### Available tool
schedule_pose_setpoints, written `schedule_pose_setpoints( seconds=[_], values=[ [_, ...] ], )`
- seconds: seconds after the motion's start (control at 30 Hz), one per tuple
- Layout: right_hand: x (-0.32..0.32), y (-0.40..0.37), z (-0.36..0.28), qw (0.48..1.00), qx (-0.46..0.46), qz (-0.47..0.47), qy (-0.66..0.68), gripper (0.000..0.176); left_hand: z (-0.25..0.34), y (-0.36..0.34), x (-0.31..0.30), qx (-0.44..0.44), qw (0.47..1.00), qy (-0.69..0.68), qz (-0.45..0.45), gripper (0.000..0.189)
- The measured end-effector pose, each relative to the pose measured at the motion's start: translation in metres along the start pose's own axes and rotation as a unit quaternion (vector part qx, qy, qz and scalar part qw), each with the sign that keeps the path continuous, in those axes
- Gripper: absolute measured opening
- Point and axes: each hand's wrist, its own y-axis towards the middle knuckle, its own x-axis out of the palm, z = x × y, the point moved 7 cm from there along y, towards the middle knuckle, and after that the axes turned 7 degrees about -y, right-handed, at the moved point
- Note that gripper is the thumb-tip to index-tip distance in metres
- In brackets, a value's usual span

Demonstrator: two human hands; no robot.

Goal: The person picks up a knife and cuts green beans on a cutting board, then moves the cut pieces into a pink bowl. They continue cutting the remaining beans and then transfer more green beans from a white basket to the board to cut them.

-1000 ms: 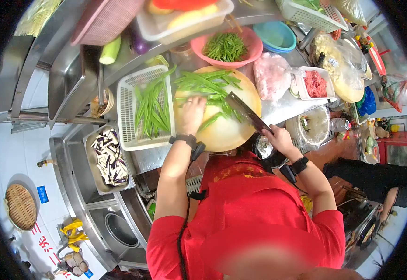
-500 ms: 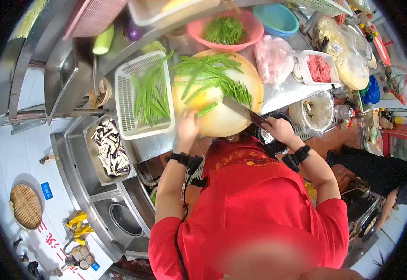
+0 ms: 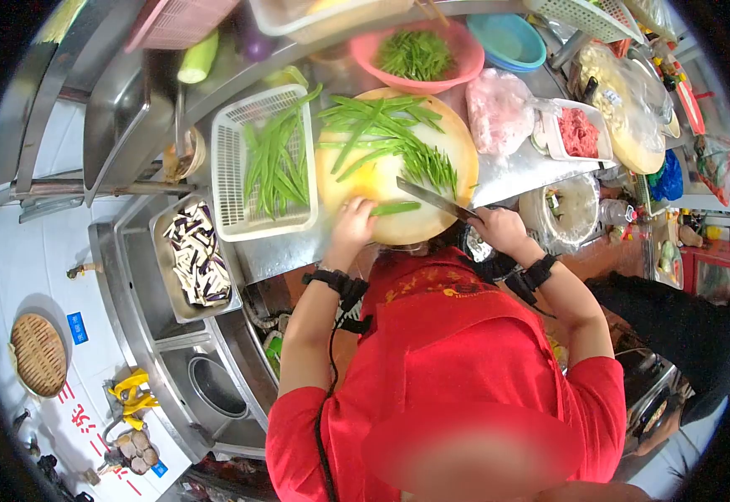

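My right hand (image 3: 499, 228) is wrapped round the handle of a kitchen knife (image 3: 433, 198), its blade reaching left over the round cutting board (image 3: 348, 186). Between the fingers of my left hand (image 3: 353, 224), at the board's near left edge, is the end of a green bean (image 3: 396, 207). That bean lies nearly level, pointing right, just below the blade. Farther back on the board are whole long beans (image 3: 373, 117) and a pile of sliced beans (image 3: 432, 165). More long beans (image 3: 279, 163) fill part of the white basket (image 3: 222, 180) left of the board.
Behind the board stands a pink bowl (image 3: 473, 67) of cut greens, beside blue bowls (image 3: 507, 42). A bagged pink item (image 3: 499, 109) and a tray of minced meat (image 3: 579, 134) are at the right. Eggplant strips (image 3: 202, 259) fill a pan by the sink (image 3: 218, 385). Another person (image 3: 674, 335) stands at right.
My left hand has moved slightly up and right, and the bean in it has turned from slanted to nearly level. The knife stays in my right hand over the board.
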Motion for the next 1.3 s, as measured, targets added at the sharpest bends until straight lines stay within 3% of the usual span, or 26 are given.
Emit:
schedule_pose_setpoints(
  seconds=[0.33,0.6,0.83,0.93,1.0,1.03,1.1,1.27,1.3],
  values=[
    [-0.002,-0.001,0.000,1.000,-0.001,-0.025,0.015,0.031,0.001,0.003,0.006,0.030,0.998,0.056,0.004,0.024],
    [-0.013,0.002,-0.002,0.999,-0.047,0.017,-0.020,0.032,0.001,0.002,0.007,0.091,0.989,0.086,0.075,0.017],
    [0.013,0.027,-0.022,0.998,-0.053,0.032,-0.032,0.033,0.004,0.005,0.004,0.081,0.990,0.102,0.056,0.011],
    [0.011,0.024,-0.025,0.999,-0.032,-0.004,-0.028,0.033,0.007,0.013,-0.002,0.076,0.993,0.067,0.060,0.017],
    [0.012,0.024,-0.024,0.999,-0.029,-0.002,-0.026,0.033,-0.020,0.026,-0.020,-0.063,0.967,0.076,0.235,0.021],
    [0.013,0.023,-0.024,0.999,-0.024,-0.002,-0.024,0.033,-0.024,0.035,-0.020,-0.063,0.967,0.077,0.235,0.021],
    [0.017,0.022,-0.023,1.000,-0.021,-0.002,-0.017,0.033,-0.050,0.045,-0.024,-0.223,0.945,0.078,0.226,0.023],
    [0.014,0.021,-0.024,1.000,-0.009,-0.004,-0.007,0.033,-0.082,0.046,-0.013,-0.271,0.929,0.118,0.222,0.025],
    [0.014,0.021,-0.023,1.000,-0.007,-0.003,-0.005,0.033,-0.086,0.043,-0.013,-0.297,0.926,0.064,0.225,0.021]
  ],
)
